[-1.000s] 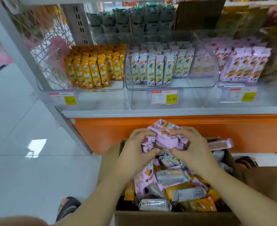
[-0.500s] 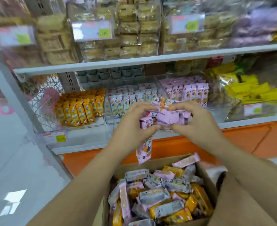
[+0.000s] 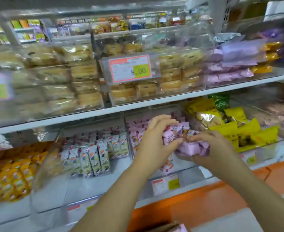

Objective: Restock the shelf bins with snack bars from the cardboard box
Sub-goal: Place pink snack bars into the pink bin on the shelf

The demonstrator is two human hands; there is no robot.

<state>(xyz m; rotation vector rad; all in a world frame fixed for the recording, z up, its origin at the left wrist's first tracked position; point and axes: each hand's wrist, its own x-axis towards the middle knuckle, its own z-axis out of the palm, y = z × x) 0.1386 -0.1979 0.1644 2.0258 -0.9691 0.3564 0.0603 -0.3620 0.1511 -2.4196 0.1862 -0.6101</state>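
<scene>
Left hand (image 3: 154, 141) and right hand (image 3: 211, 148) clutch pink snack bars (image 3: 191, 148) together, just over the clear bin (image 3: 188, 174) at its open front edge.

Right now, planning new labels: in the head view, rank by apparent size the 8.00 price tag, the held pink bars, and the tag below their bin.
1-2. 8.00 price tag and held pink bars: alike; the bars are partly covered and nearer, so unranked.
3. Lower tag: clearly smallest.
</scene>
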